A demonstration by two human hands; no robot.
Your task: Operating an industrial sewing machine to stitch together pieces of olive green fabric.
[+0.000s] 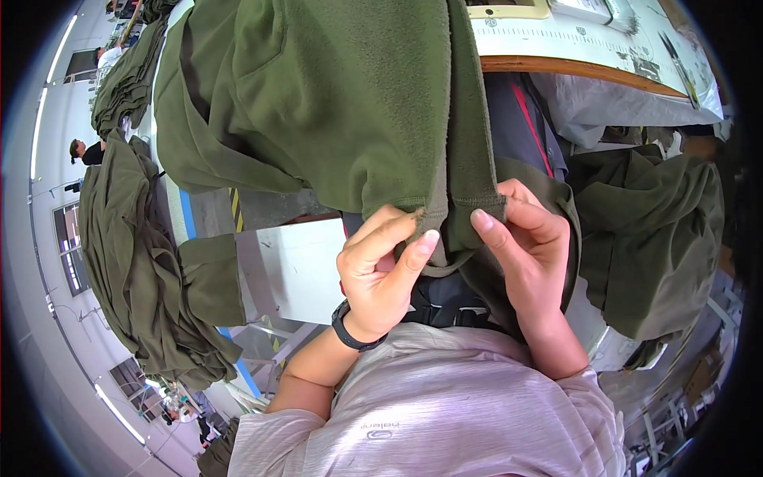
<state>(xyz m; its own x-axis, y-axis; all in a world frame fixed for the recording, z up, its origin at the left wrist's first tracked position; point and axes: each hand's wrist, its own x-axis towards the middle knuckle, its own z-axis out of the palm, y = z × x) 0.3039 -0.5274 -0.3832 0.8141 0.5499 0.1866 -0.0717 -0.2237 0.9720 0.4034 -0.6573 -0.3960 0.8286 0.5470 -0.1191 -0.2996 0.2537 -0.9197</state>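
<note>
A large olive-green fleece garment (342, 103) hangs over the front of the work surface toward me, its seams and raw edges showing. My left hand (381, 258), with a dark band on the wrist, pinches one hemmed edge of it between thumb and fingers. A short way to the right, my right hand (532, 246) pinches the facing edge near a stitched cross seam. Between the two hands the cloth opens in a narrow gap and loops down toward my waist. The fingertips partly cover the edges they grip.
Piles of olive garments lie at the left (131, 254) and right (652, 238). A white board (294, 266) stands below the cloth. On the white table (572, 56) at the far right are tweezers (679, 71) and part of a cream machine (509, 9). Another person (86, 151) is in the left background.
</note>
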